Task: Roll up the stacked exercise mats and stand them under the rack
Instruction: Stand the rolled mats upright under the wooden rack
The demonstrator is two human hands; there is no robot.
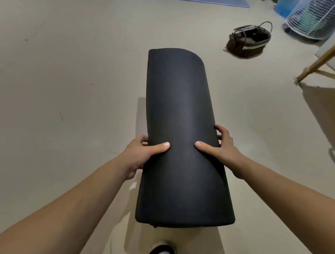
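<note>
A black rolled-up exercise mat (pixel 181 112) is held off the floor in front of me, its long axis pointing away from me. My left hand (pixel 141 156) grips its left side, thumb lying on top and fingers curled round the edge. My right hand (pixel 220 148) grips the right side the same way, thumb on top and fingers wrapped round the flank. The mat's outer flap ends in a curved edge near my right hand. A blue flat mat (pixel 217 2) lies on the floor at the far top edge.
A dark woven basket (pixel 248 43) with handles sits on the beige floor at the upper right. A white mesh fan (pixel 311 20) stands behind it. A wooden leg (pixel 315 63) of a stand slants in at the right edge. My shoe (pixel 162 249) shows at the bottom.
</note>
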